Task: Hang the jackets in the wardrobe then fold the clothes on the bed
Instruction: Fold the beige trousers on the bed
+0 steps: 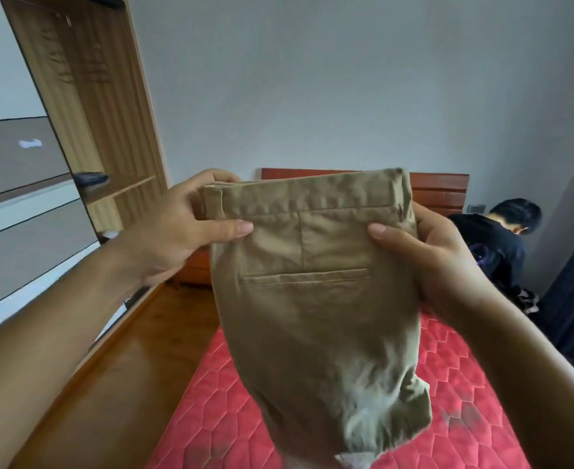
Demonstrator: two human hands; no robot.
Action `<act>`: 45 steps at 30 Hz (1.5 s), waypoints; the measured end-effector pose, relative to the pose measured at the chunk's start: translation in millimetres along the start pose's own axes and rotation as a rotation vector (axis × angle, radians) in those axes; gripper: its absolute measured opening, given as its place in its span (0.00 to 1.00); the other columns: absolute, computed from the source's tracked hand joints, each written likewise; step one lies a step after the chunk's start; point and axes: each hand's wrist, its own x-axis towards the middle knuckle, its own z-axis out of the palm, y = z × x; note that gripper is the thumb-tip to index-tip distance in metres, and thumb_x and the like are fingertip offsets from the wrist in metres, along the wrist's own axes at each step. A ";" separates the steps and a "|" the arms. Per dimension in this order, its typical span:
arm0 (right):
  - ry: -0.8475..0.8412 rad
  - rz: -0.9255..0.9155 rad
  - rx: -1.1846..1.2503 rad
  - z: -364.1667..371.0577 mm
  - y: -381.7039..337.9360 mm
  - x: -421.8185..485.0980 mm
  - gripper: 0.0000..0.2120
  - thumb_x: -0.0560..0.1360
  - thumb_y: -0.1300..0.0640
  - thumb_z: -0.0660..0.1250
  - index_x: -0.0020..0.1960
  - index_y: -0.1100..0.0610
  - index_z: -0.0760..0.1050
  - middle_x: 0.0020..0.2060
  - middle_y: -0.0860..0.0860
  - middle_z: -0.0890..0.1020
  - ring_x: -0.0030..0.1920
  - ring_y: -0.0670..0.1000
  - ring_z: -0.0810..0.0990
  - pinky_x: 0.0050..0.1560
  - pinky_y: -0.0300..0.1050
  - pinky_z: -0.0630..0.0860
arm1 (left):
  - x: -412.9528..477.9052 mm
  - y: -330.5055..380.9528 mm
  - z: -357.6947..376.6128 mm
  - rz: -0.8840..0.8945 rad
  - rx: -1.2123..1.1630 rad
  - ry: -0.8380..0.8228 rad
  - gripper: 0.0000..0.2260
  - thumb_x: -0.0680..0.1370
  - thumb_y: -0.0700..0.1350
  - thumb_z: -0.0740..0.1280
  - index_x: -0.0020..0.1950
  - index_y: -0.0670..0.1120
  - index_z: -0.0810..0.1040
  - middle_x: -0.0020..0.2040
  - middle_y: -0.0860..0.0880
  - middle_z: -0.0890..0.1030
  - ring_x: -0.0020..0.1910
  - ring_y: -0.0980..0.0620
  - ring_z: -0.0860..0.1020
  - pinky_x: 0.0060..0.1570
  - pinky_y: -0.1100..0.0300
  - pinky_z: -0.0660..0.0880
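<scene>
Above the bed (464, 384), left hand (177, 228) and right hand (437, 262) pinch khaki trousers (312, 299), seemingly folded.

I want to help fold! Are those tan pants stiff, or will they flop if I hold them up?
Probably floppy: the tan pants hang limp and bunch at the bottom, below where the left hand and right hand pinch the top. Likely light, since two pinches alone hold them up. The matte, wrinkled cloth seems unlikely to slip.

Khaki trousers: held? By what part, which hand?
Yes. Both hands hold the khaki trousers up by the waistband: left hand at one end, right hand at the other.
</scene>
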 end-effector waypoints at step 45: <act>-0.234 1.146 -0.724 -58.8 763.0 -140.0 0.31 0.80 0.45 0.67 0.80 0.52 0.62 0.65 0.59 0.77 0.57 0.57 0.79 0.52 0.46 0.74 | -107.2 -776.5 176.7 -1.096 0.308 -0.125 0.29 0.80 0.43 0.70 0.79 0.47 0.64 0.77 0.42 0.66 0.74 0.43 0.68 0.70 0.52 0.68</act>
